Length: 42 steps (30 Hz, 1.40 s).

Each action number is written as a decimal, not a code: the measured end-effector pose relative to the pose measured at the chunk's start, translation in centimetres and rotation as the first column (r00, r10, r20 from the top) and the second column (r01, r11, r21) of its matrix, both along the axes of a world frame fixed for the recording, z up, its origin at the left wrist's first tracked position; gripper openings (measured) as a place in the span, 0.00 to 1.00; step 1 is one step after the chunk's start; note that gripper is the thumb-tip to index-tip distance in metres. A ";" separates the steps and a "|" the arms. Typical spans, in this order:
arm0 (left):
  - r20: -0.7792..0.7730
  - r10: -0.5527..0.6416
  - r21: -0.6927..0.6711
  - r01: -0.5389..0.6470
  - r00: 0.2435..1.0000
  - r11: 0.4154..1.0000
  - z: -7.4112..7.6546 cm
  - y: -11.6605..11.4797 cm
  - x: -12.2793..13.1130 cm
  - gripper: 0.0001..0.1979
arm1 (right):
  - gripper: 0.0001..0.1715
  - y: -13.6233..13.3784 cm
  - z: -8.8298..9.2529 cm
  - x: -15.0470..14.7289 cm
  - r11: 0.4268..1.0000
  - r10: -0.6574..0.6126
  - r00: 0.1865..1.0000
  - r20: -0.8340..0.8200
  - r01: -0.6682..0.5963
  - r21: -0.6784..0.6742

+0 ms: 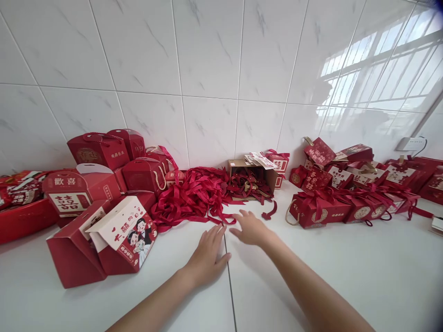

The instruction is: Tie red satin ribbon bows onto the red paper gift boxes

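Note:
My left hand [205, 259] is low over the white table, palm down with its thumb held apart, and it holds nothing. Its fingertips are just in front of a loose end of red ribbon [221, 220]. Close on the right, my right hand [252, 228] has its fingers apart around the tip of that same ribbon end; whether they touch it I cannot tell. Behind both hands lies a tangled heap of red ribbons [194, 196]. A cardboard box [276, 180] on its side holds red and gold cut pieces, and one curved red piece [270, 212] lies outside it.
Red gift boxes [104, 152] are stacked at the left, with a bride-and-groom box [128, 235] in front. A red tray [27, 219] with packets stands at the far left. Ribbon-tied boxes [320, 207] line the right. White cards [261, 159] lie on the cardboard box, before a tiled wall [211, 69].

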<state>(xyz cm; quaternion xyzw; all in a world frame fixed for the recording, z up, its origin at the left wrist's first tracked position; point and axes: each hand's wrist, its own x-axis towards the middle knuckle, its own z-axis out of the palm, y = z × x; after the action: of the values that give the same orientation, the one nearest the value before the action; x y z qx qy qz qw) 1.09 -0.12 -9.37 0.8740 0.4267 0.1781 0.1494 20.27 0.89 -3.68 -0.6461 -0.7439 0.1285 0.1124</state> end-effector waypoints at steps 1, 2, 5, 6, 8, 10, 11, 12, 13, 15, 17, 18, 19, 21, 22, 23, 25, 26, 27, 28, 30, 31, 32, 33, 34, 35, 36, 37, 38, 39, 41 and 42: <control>-0.003 0.040 0.045 -0.040 0.999 0.998 -0.1 0.3 -0.2 0.31 | 0.37 0.1 -1.2 -1.2 0.999 0.032 0.999 -0.002 -0.032 0.005; -0.001 0.082 0.087 -0.081 0.997 0.993 -0.2 0.6 -0.4 0.29 | 0.36 0.3 -2.3 -1.9 0.998 0.068 0.998 -0.008 -0.068 0.017; -0.005 0.189 0.120 -0.187 0.982 0.975 -0.2 1.4 -1.1 0.27 | 0.32 0.7 -4.8 -2.5 0.987 0.150 0.988 -0.042 -0.147 0.069; -0.011 0.212 0.105 -0.210 0.977 0.972 -0.1 1.6 -1.2 0.27 | 0.31 0.7 -5.2 -2.4 0.981 0.176 0.983 -0.053 -0.171 0.096; -0.015 0.221 0.080 -0.219 0.975 0.972 0.0 1.8 -1.3 0.29 | 0.29 0.4 -5.6 -2.4 0.956 0.257 0.964 -0.071 -0.243 0.166; -0.009 0.169 0.079 -0.168 0.986 0.983 0.1 1.9 -1.3 0.30 | 0.24 0.0 -5.6 -3.0 0.904 0.380 0.922 -0.075 -0.353 0.241; -0.003 0.131 0.075 -0.130 0.991 0.989 0.2 1.9 -1.2 0.30 | 0.22 -0.3 -5.5 -3.4 0.872 0.438 0.896 -0.074 -0.404 0.277; 0.005 0.092 0.060 -0.092 0.996 0.994 0.2 1.9 -1.2 0.31 | 0.20 -0.4 -5.4 -3.7 0.843 0.479 0.875 -0.072 -0.436 0.315; 0.018 0.062 0.034 -0.063 0.998 0.997 0.3 1.9 -1.1 0.31 | 0.18 -0.4 -5.3 -3.9 0.824 0.496 0.865 -0.072 -0.442 0.355; 0.039 0.048 -0.015 -0.047 0.998 0.999 0.3 1.9 -1.1 0.29 | 0.16 0.1 -5.3 -3.7 0.820 0.446 0.891 -0.083 -0.369 0.438; 0.030 0.063 -0.039 -0.062 0.998 0.997 0.3 1.9 -1.1 0.28 | 0.16 1.3 -5.5 -2.4 0.836 0.303 0.946 -0.114 -0.207 0.508; 0.009 0.076 -0.043 -0.076 0.997 0.996 0.3 1.9 -1.0 0.28 | 0.17 2.1 -5.6 -1.4 0.841 0.211 0.968 -0.134 -0.110 0.530; -0.022 0.092 -0.044 -0.093 0.995 0.995 0.3 1.9 -1.0 0.27 | 0.18 3.0 -5.8 -0.3 0.839 0.118 0.981 -0.151 -0.017 0.544; -0.093 0.155 -0.038 -0.159 0.984 0.987 0.2 1.9 -0.9 0.27 | 0.19 4.7 -6.3 1.7 0.827 -0.025 0.987 -0.161 0.111 0.552; -0.128 0.208 -0.028 -0.214 0.970 0.977 0.2 1.9 -0.8 0.29 | 0.19 5.5 -6.5 2.4 0.821 -0.061 0.987 -0.151 0.136 0.554; -0.160 0.268 -0.016 -0.274 0.950 0.962 0.1 2.0 -0.7 0.31 | 0.20 6.2 -6.7 2.9 0.819 -0.079 0.988 -0.134 0.141 0.557; -0.209 0.374 0.000 -0.383 0.903 0.924 0.0 2.0 -0.4 0.37 | 0.20 7.6 -6.9 3.1 0.821 -0.068 0.994 -0.088 0.106 0.561; -0.225 0.411 0.002 -0.422 0.883 0.907 0.0 2.1 -0.3 0.40 | 0.21 8.4 -6.8 2.8 0.824 -0.052 0.997 -0.065 0.080 0.561; -0.234 0.437 0.005 -0.449 0.868 0.894 -0.1 2.1 -0.2 0.41 | 0.21 9.1 -6.8 2.4 0.828 -0.035 0.998 -0.047 0.056 0.559; -0.237 0.455 0.010 -0.467 0.858 0.884 -0.1 2.1 -0.1 0.42 | 0.22 9.9 -6.6 1.9 0.832 -0.021 0.999 -0.035 0.037 0.554; -0.236 0.472 0.026 -0.480 0.849 0.877 -0.2 2.1 0.1 0.43 | 0.25 11.4 -6.3 0.6 0.843 0.000 1.000 -0.027 0.014 0.538; -0.236 0.472 0.031 -0.479 0.849 0.877 -0.2 2.0 0.1 0.42 | 0.26 12.2 -6.2 0.0 0.850 0.011 1.000 -0.027 0.005 0.527; -0.235 0.469 0.032 -0.475 0.851 0.879 -0.3 2.0 0.1 0.42 | 0.28 12.8 -6.0 -0.5 0.857 0.022 0.999 -0.026 -0.006 0.515; -0.232 0.462 0.030 -0.468 0.856 0.883 -0.3 2.0 0.1 0.42 | 0.29 13.3 -6.0 -1.0 0.865 0.036 0.999 -0.026 -0.017 0.502; -0.227 0.454 0.025 -0.461 0.861 0.887 -0.3 2.0 0.0 0.41 | 0.29 13.6 -5.9 -1.3 0.872 0.047 0.998 -0.028 -0.028 0.489; -0.219 0.449 0.020 -0.456 0.866 0.890 -0.4 2.0 0.0 0.41 | 0.27 13.8 -5.9 -1.5 0.878 0.054 0.998 -0.034 -0.031 0.478; -0.212 0.444 0.016 -0.451 0.871 0.892 -0.5 2.0 -0.1 0.41 | 0.24 13.8 -5.8 -1.5 0.882 0.052 0.998 -0.046 -0.024 0.471; -0.206 0.441 0.015 -0.448 0.874 0.894 -0.6 2.1 -0.2 0.41 | 0.21 13.6 -5.8 -1.5 0.884 0.039 0.997 -0.066 -0.004 0.467; -0.203 0.440 0.017 -0.446 0.875 0.895 -0.6 2.1 -0.2 0.41 | 0.19 13.4 -5.6 -1.3 0.885 0.019 0.996 -0.092 0.027 0.465; -0.204 0.441 0.019 -0.447 0.874 0.894 -0.7 2.1 -0.3 0.40 | 0.19 13.1 -5.4 -1.0 0.884 -0.005 0.992 -0.124 0.062 0.463; -0.207 0.444 0.021 -0.450 0.872 0.893 -0.7 2.1 -0.4 0.40 | 0.22 12.5 -4.6 -0.3 0.885 -0.040 0.982 -0.187 0.122 0.449; -0.205 0.444 0.022 -0.450 0.872 0.893 -0.6 2.1 -0.4 0.40 | 0.23 12.2 -4.0 0.2 0.890 -0.045 0.976 -0.214 0.137 0.435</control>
<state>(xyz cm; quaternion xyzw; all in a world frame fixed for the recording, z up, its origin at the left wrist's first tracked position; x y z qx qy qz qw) 0.69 1.97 -9.99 0.7632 0.6324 0.1115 0.0713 20.43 13.13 -7.64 -0.6212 -0.7073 0.0123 0.3372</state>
